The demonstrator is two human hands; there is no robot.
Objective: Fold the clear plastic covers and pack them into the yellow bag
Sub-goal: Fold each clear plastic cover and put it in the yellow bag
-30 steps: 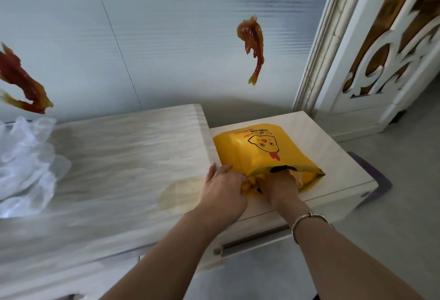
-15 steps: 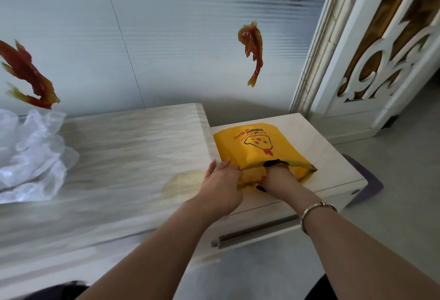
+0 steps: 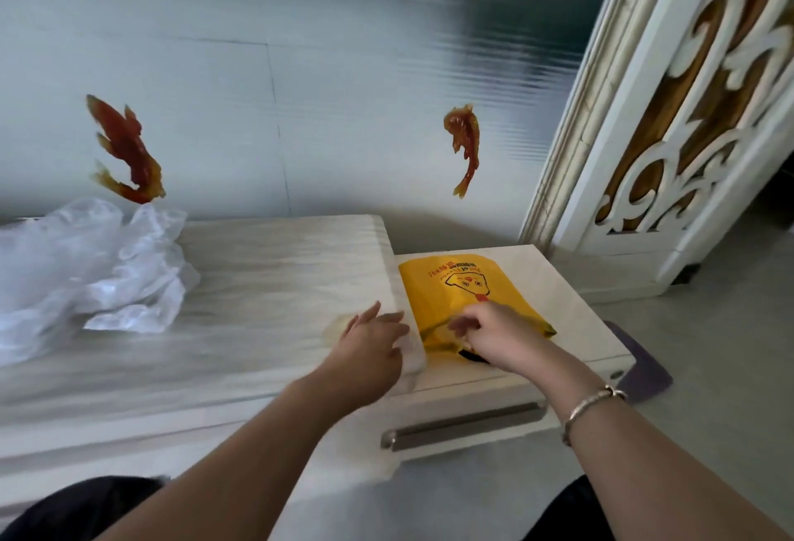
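The yellow bag [image 3: 451, 291], printed with a cartoon face, lies flat on the low white cabinet [image 3: 571, 325], its mouth toward me. My right hand [image 3: 498, 336] is at that mouth, its curled fingers on the bag's near lip; motion blur hides the exact grip. My left hand [image 3: 371, 347] hovers with straight fingers over the corner of the higher pale table [image 3: 258, 291], just left of the bag and apart from it. A crumpled heap of clear plastic covers [image 3: 86, 274] sits at the table's far left.
The cabinet has a metal drawer handle [image 3: 464, 424] on its front. An ornate white screen [image 3: 687, 119] stands at the right, with a purple mat [image 3: 640, 368] on the floor beside the cabinet. Two red fish decorations [image 3: 464, 145] hang on the wall behind.
My right hand has come out of the bag's mouth and now sits on its near lip. My left hand has let go of the bag and moved left over the table corner.
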